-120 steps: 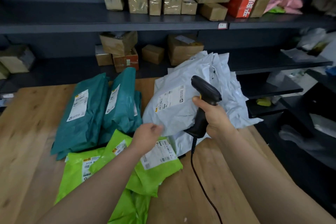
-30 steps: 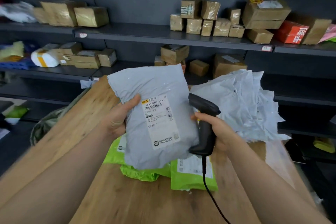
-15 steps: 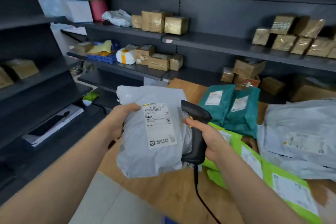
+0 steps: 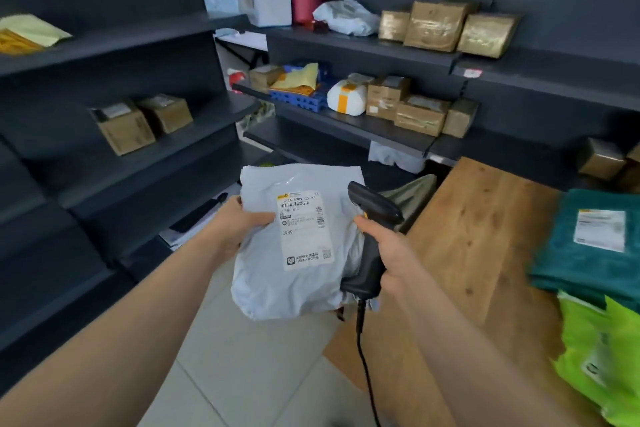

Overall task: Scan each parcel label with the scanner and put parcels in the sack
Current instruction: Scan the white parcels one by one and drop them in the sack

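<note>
a grey parcel (image 4: 287, 284) is held up in front of the person, above the pale tiled floor (image 4: 249, 364), with its white label (image 4: 304, 229) facing the camera and the barcode near the label's top. the left hand (image 4: 239, 222) grips the left edge of the grey parcel, thumb pressed flat on the front just beside the label; the fingers behind it are hidden. the right hand (image 4: 391, 253) is at the right edge of the grey parcel, fingers curled round the handle of a black scanner (image 4: 372, 218), with the forefinger laid along the front of the handle under the head. the scanner's head stands level with the upper part of the grey parcel and its handle touches or overlaps the parcel's right edge. a black cable (image 4: 363, 357) hangs from the handle, below and right of the grey parcel. right of the grey parcel lies a wooden worktop (image 4: 478, 236), and an olive sack (image 4: 415, 194) shows at its near corner, just behind the scanner. farther right of the grey parcel, on the worktop, are a teal parcel (image 4: 568, 263) with its own label and bright green parcels (image 4: 609, 357). behind and above the grey parcel, dark shelves (image 4: 346, 121) carry brown boxes (image 4: 422, 114).
</note>
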